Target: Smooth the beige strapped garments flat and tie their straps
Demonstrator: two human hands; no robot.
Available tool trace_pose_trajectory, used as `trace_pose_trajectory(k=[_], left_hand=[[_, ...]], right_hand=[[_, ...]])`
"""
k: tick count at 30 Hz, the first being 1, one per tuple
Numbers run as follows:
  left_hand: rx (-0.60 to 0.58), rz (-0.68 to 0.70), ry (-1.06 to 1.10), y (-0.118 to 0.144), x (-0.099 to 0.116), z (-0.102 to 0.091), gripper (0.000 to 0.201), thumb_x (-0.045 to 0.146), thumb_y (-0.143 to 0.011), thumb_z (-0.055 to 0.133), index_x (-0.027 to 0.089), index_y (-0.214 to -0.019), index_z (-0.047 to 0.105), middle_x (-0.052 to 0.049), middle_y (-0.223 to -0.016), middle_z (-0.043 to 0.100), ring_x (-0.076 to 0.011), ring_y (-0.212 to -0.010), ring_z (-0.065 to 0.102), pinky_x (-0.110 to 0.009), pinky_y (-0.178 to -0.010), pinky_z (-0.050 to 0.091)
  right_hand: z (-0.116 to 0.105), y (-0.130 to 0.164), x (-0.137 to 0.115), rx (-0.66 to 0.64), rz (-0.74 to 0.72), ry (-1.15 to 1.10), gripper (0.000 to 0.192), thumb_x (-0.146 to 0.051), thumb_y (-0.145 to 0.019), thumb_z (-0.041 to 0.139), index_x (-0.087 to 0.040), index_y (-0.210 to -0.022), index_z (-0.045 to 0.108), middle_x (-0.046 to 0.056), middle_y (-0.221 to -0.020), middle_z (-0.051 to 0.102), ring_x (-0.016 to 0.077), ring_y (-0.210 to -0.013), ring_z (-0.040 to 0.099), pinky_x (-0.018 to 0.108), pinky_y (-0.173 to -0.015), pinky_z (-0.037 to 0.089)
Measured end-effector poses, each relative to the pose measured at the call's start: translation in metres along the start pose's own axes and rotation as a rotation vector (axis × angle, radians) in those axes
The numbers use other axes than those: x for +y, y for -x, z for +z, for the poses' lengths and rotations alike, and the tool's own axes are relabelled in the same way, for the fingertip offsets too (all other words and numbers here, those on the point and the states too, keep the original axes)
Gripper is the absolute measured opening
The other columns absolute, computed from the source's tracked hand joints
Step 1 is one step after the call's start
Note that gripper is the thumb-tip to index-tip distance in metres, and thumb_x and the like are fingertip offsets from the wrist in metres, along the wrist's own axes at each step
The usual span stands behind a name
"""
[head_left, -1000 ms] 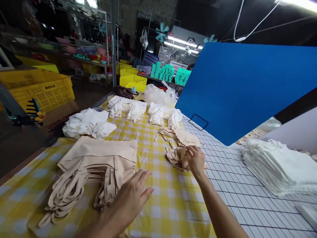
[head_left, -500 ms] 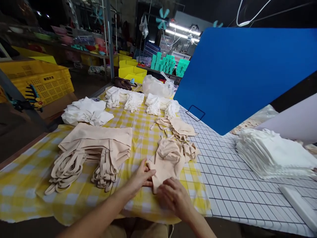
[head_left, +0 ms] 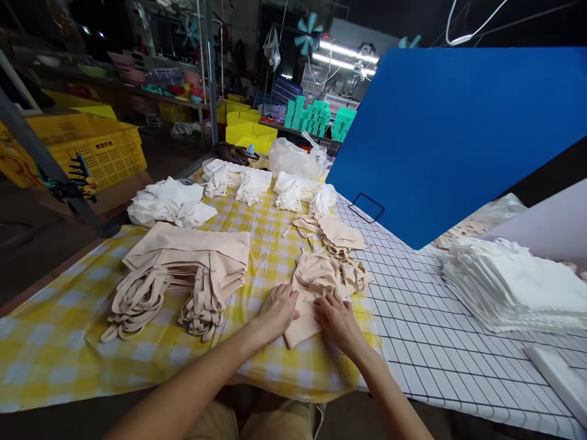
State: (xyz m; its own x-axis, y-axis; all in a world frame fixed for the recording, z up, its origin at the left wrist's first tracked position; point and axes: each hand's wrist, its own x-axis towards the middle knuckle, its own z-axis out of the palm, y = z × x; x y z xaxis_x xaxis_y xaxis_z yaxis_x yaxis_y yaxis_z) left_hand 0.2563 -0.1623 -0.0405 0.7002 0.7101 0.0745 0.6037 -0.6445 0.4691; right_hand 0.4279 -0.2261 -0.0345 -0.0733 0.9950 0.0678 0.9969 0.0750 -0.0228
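At lower centre of the frame, resting left hand and right hand, with a gap between, near opposite edges of a beige garment on the cloth-covered bench; being unable to tell whether pinching any fabric. Left of centre, showing a strapped beige stack. Toward upper centre, showing two white bundles, then a plastic bag.

Location type: workshop handling fabric goods. Indicators: the table (covered in checked and grid-patterned cloth) carries a beige fabric stack at near left, a loose beige piece at near right and a white fabric stack further right. Off the table are a perforated yellow crate at left and piled turquoise blocks at the far side. A fan and strip lights occupy the dim far area.
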Motion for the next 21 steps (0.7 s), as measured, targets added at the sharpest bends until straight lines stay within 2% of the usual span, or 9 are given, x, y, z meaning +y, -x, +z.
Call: trace_pose_trajectory(k=[3, 5, 8, 11, 14, 16, 21], left_hand=[[-0.012, 0.031, 0.043, -0.005, 0.004, -0.002, 0.013, 0.018, -0.078, 0.058, 0.014, -0.089, 0.062, -0.011, -0.096, 0.062, -0.0273, -0.101, 0.051, -0.040, -0.089, 0.038], [-0.011, 0.037, 0.176, -0.007, 0.005, -0.012, 0.009, 0.018, -0.078, 0.056, 0.015, -0.075, 0.063, -0.008, -0.082, 0.064, -0.0248, -0.090, 0.056, -0.038, -0.085, 0.039], [-0.061, 0.075, 0.564, -0.013, 0.003, -0.045, 0.012, 0.023, -0.079, 0.055, 0.016, -0.075, 0.065, -0.003, -0.076, 0.064, -0.0191, -0.077, 0.057, -0.028, -0.073, 0.041], [-0.117, 0.149, 0.891, -0.020, -0.002, -0.091, 0.019, 0.033, -0.078, 0.057, 0.016, -0.083, 0.065, -0.001, -0.083, 0.064, -0.0177, -0.083, 0.057, -0.024, -0.074, 0.040], [-0.047, 0.139, 1.111, -0.025, -0.010, -0.133, 0.021, 0.034, -0.075, 0.060, 0.014, -0.081, 0.064, -0.001, -0.085, 0.063, -0.0158, -0.085, 0.056, -0.023, -0.078, 0.039], [0.027, 0.087, 1.272, -0.025, -0.016, -0.153, 0.017, 0.029, -0.070, 0.063, 0.013, -0.076, 0.062, -0.002, -0.080, 0.062, -0.0145, -0.081, 0.056, -0.023, -0.077, 0.039], [0.248, 0.039, 1.676, -0.012, -0.042, -0.178, 0.013, 0.021, -0.064, 0.061, 0.013, -0.073, 0.058, -0.001, -0.072, 0.062, -0.0153, -0.073, 0.059, -0.027, -0.073, 0.044]], right_hand=[[-0.009, 0.009, -0.003, 0.005, -0.009, -0.084, 0.009, -0.013, -0.081, 0.051, -0.019, -0.076, 0.056, 0.005, -0.083, 0.061, 0.0225, -0.084, 0.056, 0.035, -0.071, 0.038], [-0.022, 0.013, -0.005, 0.060, -0.046, -0.206, 0.010, -0.017, -0.084, 0.050, -0.019, -0.074, 0.055, 0.005, -0.085, 0.060, 0.0209, -0.083, 0.056, 0.034, -0.072, 0.038], [-0.049, 0.014, -0.002, 0.116, -0.088, -0.453, 0.015, -0.030, -0.087, 0.049, -0.019, -0.080, 0.056, 0.005, -0.085, 0.060, 0.0189, -0.078, 0.056, 0.031, -0.070, 0.041], [-0.078, 0.003, 0.010, 0.096, -0.045, -0.668, 0.026, -0.042, -0.085, 0.050, -0.020, -0.074, 0.056, 0.002, -0.070, 0.057, 0.0170, -0.067, 0.053, 0.027, -0.059, 0.042], [-0.103, -0.013, 0.025, 0.096, 0.029, -0.844, 0.032, -0.047, -0.081, 0.055, -0.019, -0.065, 0.054, -0.001, -0.062, 0.052, 0.0146, -0.061, 0.050, 0.026, -0.053, 0.040], [-0.116, -0.021, 0.032, 0.105, 0.062, -0.953, 0.033, -0.048, -0.078, 0.058, -0.018, -0.065, 0.053, -0.002, -0.059, 0.050, 0.0128, -0.056, 0.048, 0.025, -0.050, 0.038], [-0.141, -0.019, 0.037, 0.153, 0.073, -1.044, 0.034, -0.052, -0.071, 0.061, -0.020, -0.064, 0.054, -0.002, -0.054, 0.048, 0.0121, -0.051, 0.044, 0.028, -0.048, 0.039]])
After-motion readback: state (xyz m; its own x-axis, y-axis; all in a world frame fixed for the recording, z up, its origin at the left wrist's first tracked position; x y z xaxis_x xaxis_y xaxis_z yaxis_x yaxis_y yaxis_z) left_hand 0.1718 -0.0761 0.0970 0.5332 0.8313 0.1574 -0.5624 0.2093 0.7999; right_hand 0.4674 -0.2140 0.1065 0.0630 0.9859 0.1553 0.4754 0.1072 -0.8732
